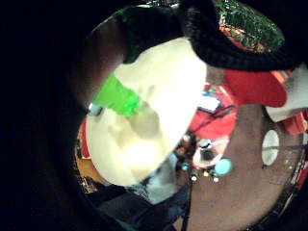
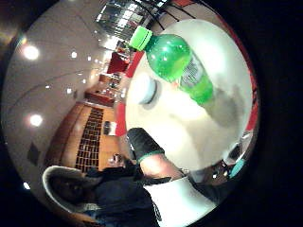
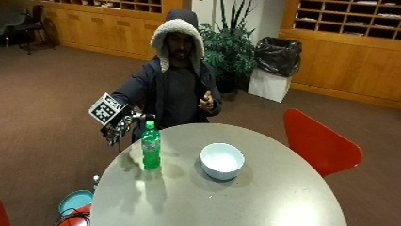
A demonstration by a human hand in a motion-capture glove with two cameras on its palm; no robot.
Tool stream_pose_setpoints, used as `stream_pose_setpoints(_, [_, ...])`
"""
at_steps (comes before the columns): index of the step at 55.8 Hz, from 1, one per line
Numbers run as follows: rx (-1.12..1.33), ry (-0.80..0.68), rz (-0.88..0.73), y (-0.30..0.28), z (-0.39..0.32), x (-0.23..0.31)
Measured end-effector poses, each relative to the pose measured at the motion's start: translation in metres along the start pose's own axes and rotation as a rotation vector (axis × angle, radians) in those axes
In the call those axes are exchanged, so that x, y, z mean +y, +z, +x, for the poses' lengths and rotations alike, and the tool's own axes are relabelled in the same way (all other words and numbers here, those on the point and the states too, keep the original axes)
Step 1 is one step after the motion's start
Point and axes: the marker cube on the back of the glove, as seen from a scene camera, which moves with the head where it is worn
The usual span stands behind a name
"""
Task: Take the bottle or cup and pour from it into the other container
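My gloved right hand hovers beside upright green bottle, clear of it; finger state unclear; white bowl nearby on table.

Round grey table, green bottle upright, white bowl beside it

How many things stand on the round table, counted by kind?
Green bottle: 1
White bowl: 1
Total: 2
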Motion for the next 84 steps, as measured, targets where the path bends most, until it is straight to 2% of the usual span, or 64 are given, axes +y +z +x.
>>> stream_pose_setpoints(3, [-0.065,0.030,-0.022,0.012,0.000,-0.012])
stream_pose_setpoints(12, [-0.265,-0.020,-0.052,0.050,0.006,-0.039])
stream_pose_setpoints(17, [-0.336,-0.166,-0.001,0.067,0.008,-0.058])
stream_pose_setpoints(22, [-0.383,-0.055,-0.037,0.078,0.005,-0.061])
stream_pose_setpoints(31, [-0.585,-0.085,-0.075,0.095,0.001,-0.078])
stream_pose_setpoints(36, [-0.619,-0.115,-0.058,0.099,0.002,-0.078])
stream_pose_setpoints(42, [-0.644,-0.165,-0.030,0.102,0.001,-0.079])
stream_pose_setpoints(46, [-0.652,-0.376,0.033,0.106,0.008,-0.082])
stream_pose_setpoints(48, [-0.658,-0.353,0.045,0.106,0.008,-0.079])
stream_pose_setpoints(50, [-0.658,-0.286,0.037,0.105,0.007,-0.076])
stream_pose_setpoints(54, [-0.635,-0.377,0.049,0.106,0.007,-0.078])
stream_pose_setpoints(58, [-0.600,-0.266,0.055,0.104,-0.004,-0.075])
stream_pose_setpoints(62, [-0.550,-0.296,0.041,0.102,-0.016,-0.071])
stream_pose_setpoints(69, [-0.444,-0.215,0.031,0.093,-0.057,-0.082])
stream_pose_setpoints(74, [-0.357,-0.288,0.110,0.090,-0.087,-0.096])
stream_pose_setpoints(78, [-0.297,-0.259,0.043,0.088,-0.106,-0.092])
stream_pose_setpoints(82, [-0.220,-0.219,0.130,0.092,-0.131,-0.105])
stream_pose_setpoints(84, [-0.152,-0.254,0.088,0.093,-0.140,-0.105])
